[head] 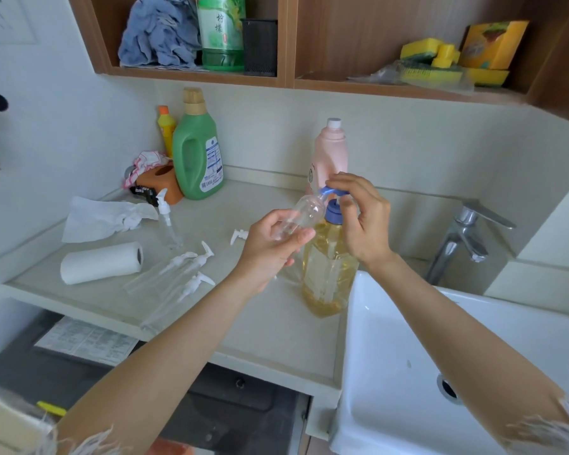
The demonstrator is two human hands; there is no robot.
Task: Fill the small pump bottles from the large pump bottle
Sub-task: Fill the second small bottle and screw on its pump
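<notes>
The left hand [270, 244] grips a small clear bottle [301, 216] tilted with its mouth at the blue spout of the large pump bottle [329, 267], which stands on the table [260, 323] beside the sink [408, 356]; the right hand [362, 218] curls over the pump head. The small bottle looks light, thin and probably slippery, so it is best gripped round the body; the large one looks heavy and stable; no writing on either can be read.

Bare table [270, 336] open in front, between the lying small pump bottles [174, 277] and the sink [391, 356]. Crowded on the left by a paper towel roll [101, 262] and crumpled tissue [102, 218]. Blocked behind by the green jug [196, 152] and pink bottle [330, 149]; tap [463, 238] to the right.
</notes>
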